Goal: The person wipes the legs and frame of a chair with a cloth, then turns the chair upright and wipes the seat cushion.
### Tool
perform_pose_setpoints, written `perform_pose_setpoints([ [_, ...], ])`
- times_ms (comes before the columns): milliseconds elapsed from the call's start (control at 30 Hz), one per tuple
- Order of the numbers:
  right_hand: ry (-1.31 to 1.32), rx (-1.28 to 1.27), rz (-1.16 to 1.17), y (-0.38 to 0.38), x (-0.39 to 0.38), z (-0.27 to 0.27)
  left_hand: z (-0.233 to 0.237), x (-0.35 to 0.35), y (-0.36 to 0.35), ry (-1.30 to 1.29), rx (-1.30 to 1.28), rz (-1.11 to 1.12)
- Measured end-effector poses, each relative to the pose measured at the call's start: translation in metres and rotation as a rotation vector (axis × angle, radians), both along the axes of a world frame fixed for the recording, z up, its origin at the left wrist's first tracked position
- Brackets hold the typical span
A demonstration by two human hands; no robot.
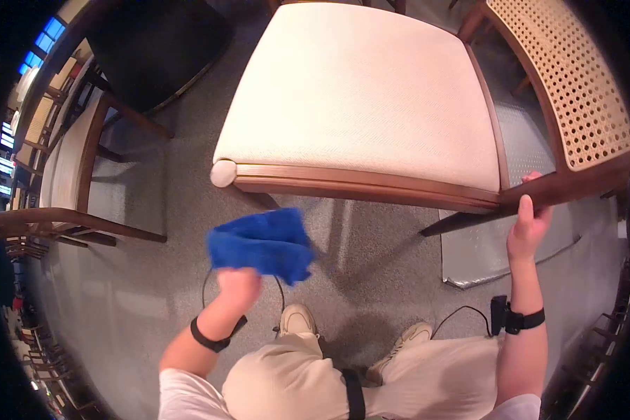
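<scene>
A wooden chair with a pale upholstered seat (364, 91) and a woven cane backrest (563, 77) stands in front of me. My right hand (528, 227) is closed around the chair's brown back post (574, 183), just behind the seat's rear corner. In my left hand (239, 285) is a blue cloth (262, 241), held bunched in the fingers and slightly blurred. The cloth hangs in the air below the front corner of the seat, apart from the side rail (364, 187).
A sheet of grey bubble wrap (497, 252) lies on the floor under the chair's rear. Another wooden chair (84, 168) stands at the left, near a round black surface (157, 49). My shoes (297, 320) are on the grey carpet (371, 280).
</scene>
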State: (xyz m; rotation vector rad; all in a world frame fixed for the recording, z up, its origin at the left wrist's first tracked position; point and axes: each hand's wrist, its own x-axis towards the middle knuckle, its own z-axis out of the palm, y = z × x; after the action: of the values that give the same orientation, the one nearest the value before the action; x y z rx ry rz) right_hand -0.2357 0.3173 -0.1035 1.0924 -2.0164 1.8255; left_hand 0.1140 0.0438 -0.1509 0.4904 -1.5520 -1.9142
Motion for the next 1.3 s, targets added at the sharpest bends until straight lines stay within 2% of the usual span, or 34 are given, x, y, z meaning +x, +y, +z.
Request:
perform_pose_setpoints([
  [33,-0.019,0.037,-0.039,0.003,0.002,0.000,-0.025,0.025,-0.010,-0.043,0.022,0.239],
  [100,-0.017,0.099,-0.078,0.007,0.002,0.002,-0.037,0.044,-0.031,0.184,0.090,0.475],
  [133,-0.011,0.112,-0.068,0.010,0.001,0.001,-0.047,0.053,-0.040,0.186,0.103,0.486],
  [167,-0.021,0.117,-0.074,0.011,-0.001,0.002,-0.057,0.057,-0.050,-0.048,-0.248,0.630],
  [200,-0.032,0.125,-0.085,0.013,-0.001,0.003,-0.047,0.044,-0.055,-0.293,-0.599,0.749],
  [233,-0.027,0.130,-0.102,0.013,0.000,0.003,-0.031,0.030,-0.054,-0.331,-0.634,0.680],
  [267,-0.028,0.140,-0.098,0.012,0.001,0.003,0.005,0.000,-0.053,-0.371,-0.674,0.607],
  [333,-0.038,0.096,-0.144,0.007,0.002,0.002,0.012,-0.031,-0.075,0.111,-1.165,0.441],
  [400,-0.040,0.074,-0.158,0.003,0.003,0.001,0.013,-0.074,-0.064,0.096,-0.928,0.622],
  [533,0.019,0.087,-0.195,-0.005,0.011,0.003,0.005,-0.074,-0.067,0.131,-1.021,0.615],
  [600,0.004,0.068,-0.233,-0.011,0.012,0.003,0.019,-0.066,-0.053,-0.068,-0.367,0.394],
  [633,-0.015,0.051,-0.258,-0.013,0.014,0.002,0.016,-0.065,-0.059,-0.084,-0.358,0.394],
  [700,-0.011,0.025,-0.241,-0.015,0.011,0.001,-0.001,-0.070,-0.087,0.085,-1.369,0.717],
  [733,-0.008,0.003,-0.226,-0.013,0.011,0.000,-0.035,-0.066,-0.090,0.085,-1.367,0.714],
  [767,-0.008,0.003,-0.229,-0.012,0.012,-0.001,-0.085,-0.059,-0.090,0.028,-1.000,0.733],
  [800,-0.003,0.014,-0.247,-0.011,0.011,-0.001,-0.111,-0.054,-0.088,-0.026,-0.633,0.736],
  [833,0.004,0.023,-0.261,-0.012,0.009,-0.002,-0.110,-0.051,-0.085,-0.023,-0.633,0.739],
  [900,-0.002,0.012,-0.244,-0.012,0.009,-0.001,-0.102,-0.048,-0.081,0.206,-0.758,0.427],
  [933,-0.012,0.007,-0.227,-0.011,0.009,-0.001,-0.099,-0.052,-0.077,0.203,-0.751,0.429],
  [1000,-0.019,0.012,-0.246,-0.015,0.012,0.000,-0.071,-0.069,-0.068,-0.242,-0.846,0.676],
  [1033,-0.029,0.009,-0.269,-0.015,0.013,0.001,-0.056,-0.073,-0.068,-0.242,-0.834,0.672],
  [1100,-0.007,0.053,-0.277,-0.013,0.014,0.002,-0.035,-0.074,-0.070,0.041,-0.605,0.612],
  [1133,0.017,0.074,-0.275,-0.013,0.013,0.002,-0.038,-0.073,-0.072,0.032,-0.601,0.614],
  [1200,0.018,0.058,-0.263,-0.014,0.010,0.000,-0.045,-0.069,-0.086,-0.086,-0.627,0.484],
  [1233,0.016,0.047,-0.257,-0.012,0.010,-0.002,-0.048,-0.063,-0.095,-0.095,-0.355,0.280],
  [1267,0.004,0.056,-0.259,-0.010,0.010,-0.003,-0.049,-0.061,-0.100,-0.109,-0.350,0.276],
  [1300,0.018,0.053,-0.264,-0.011,0.008,-0.003,-0.047,-0.062,-0.107,0.002,-0.168,0.133],
])
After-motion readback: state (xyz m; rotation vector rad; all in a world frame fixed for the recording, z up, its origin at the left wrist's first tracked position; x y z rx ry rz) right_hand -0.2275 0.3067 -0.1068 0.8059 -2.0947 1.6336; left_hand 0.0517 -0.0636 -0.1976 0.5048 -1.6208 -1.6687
